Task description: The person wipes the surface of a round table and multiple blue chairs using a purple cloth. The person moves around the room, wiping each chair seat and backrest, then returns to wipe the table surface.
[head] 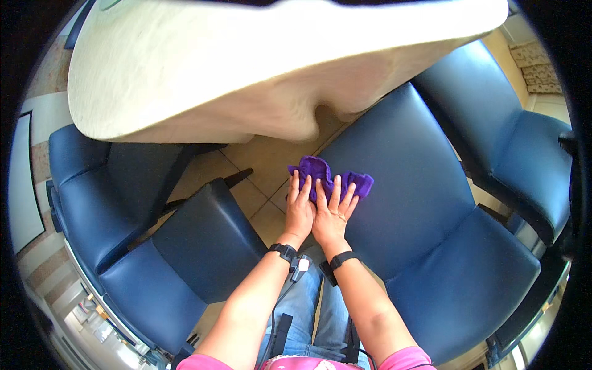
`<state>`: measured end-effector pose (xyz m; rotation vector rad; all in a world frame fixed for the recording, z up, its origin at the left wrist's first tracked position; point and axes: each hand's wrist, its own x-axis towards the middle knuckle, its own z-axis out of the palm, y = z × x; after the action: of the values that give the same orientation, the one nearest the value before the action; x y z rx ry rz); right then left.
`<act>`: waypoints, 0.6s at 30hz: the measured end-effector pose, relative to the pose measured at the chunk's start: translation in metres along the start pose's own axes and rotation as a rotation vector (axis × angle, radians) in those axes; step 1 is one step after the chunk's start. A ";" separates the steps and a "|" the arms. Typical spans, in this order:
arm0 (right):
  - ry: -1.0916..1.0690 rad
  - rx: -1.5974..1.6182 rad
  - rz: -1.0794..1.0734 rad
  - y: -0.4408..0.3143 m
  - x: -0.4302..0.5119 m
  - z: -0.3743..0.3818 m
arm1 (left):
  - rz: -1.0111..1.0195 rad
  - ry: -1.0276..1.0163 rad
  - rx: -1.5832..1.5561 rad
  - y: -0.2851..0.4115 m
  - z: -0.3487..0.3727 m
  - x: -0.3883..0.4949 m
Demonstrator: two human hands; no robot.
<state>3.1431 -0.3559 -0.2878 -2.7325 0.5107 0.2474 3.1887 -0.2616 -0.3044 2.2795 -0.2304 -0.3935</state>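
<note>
A crumpled purple cloth (314, 169) is in front of me, by the near left edge of a dark blue padded chair (393, 152). My left hand (299, 208) has its fingers stretched over the cloth's left part, with tiled floor seen beyond. Close beside it, almost touching, my right hand (332, 215) lies over the cloth's right part with fingers spread. Both hands hold the cloth between them; its underside is hidden. Whether the cloth rests on the seat edge or hangs just above it, I cannot tell.
A large pale table (208, 74) with a thick curved base spans the top. Dark blue chairs stand at left (106, 199), lower left (185, 259) and far right (490, 115). Tiled floor (259, 162) shows between them. A cable (274, 314) runs down from my left wrist.
</note>
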 end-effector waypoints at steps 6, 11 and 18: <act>0.014 0.104 -0.174 0.009 0.041 -0.002 | -0.162 0.032 0.015 -0.007 0.006 0.019; 0.001 0.092 -0.265 0.034 0.065 -0.022 | -0.165 -0.086 0.211 0.016 0.002 0.039; 0.098 0.097 -0.178 0.107 0.120 -0.064 | 0.012 -0.125 0.178 0.079 0.051 0.109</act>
<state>3.2201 -0.5114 -0.2888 -2.6841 0.2936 0.0429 3.2693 -0.3803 -0.3006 2.4294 -0.3549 -0.5281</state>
